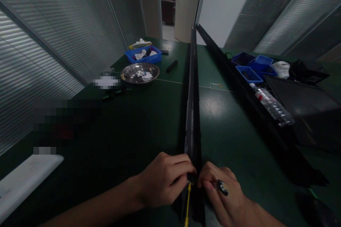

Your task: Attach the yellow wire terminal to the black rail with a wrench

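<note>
A long black rail (pixel 190 113) runs away from me down the table. My left hand (pixel 167 179) is closed on its near part, fingertips pressed at the rail's edge. A narrow yellow strip, which looks like a tape measure blade (pixel 188 202), lies along the rail and ends at those fingertips. On the rail's other side, my right hand (pixel 223 189) is closed around a pen-like tool. Only the dark, shiny end of the pen-like tool (pixel 222 187) sticks out above the thumb; its tip is hidden by the fingers, which are close against the rail.
A second black rail (pixel 239 81) lies to the right. Beyond it are blue bins (pixel 249 73), a plastic-wrapped bundle (pixel 274 104) and a dark panel (pixel 306 110). At the back left are a metal tray (pixel 128 78) and a blue basket (pixel 157 57). A white block (pixel 29 177) lies left.
</note>
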`<state>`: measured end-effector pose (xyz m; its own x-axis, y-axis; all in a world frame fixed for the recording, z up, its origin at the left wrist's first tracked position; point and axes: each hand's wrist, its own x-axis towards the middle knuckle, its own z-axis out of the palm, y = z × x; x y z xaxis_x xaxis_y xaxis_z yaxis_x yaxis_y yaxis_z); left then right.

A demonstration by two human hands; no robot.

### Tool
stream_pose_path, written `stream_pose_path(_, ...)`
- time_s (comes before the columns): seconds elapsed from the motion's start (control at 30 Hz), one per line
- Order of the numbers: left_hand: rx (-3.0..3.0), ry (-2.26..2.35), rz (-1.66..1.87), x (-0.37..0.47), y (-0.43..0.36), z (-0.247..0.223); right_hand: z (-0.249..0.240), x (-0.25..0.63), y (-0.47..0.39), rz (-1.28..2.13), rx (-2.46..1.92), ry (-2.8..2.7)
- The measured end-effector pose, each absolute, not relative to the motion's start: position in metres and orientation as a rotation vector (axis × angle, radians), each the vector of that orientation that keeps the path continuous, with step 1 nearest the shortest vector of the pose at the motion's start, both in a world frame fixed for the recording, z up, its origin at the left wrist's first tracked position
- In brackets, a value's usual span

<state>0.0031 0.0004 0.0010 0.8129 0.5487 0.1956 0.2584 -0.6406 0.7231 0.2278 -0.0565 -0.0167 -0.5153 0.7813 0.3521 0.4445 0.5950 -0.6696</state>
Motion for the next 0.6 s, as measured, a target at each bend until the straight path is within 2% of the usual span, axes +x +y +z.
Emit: stream_pose_path(0.6,2.283,0.641,0.445,0.0047,-0.0011,0.0033,-0.0156,0.2252,-0.0581,0.7,-0.919,-2.151)
